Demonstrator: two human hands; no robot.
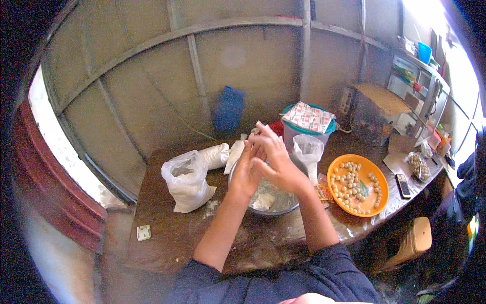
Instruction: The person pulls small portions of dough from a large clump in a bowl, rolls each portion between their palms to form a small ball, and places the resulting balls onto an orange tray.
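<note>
My left hand (246, 171) and my right hand (279, 163) meet palm to palm above a metal bowl (279, 214), fingers pointing away from me and dusted white. Whether anything lies between the palms is hidden. A pale lump of dough (264, 201) rests in the bowl. Left of it stands an open plastic bag of white flour (188, 186), with another white bag (214, 156) behind. At the right, an orange plastic tray (331, 190) holds several small pale dough balls.
Behind the bowl is a lidded plastic bucket (288, 138) with a printed packet on top. A clear bag (309, 148) stands before it. A mobile phone (403, 186) and a bag of small balls (419, 167) lie at the right. A folded banknote (144, 233) lies near the left edge.
</note>
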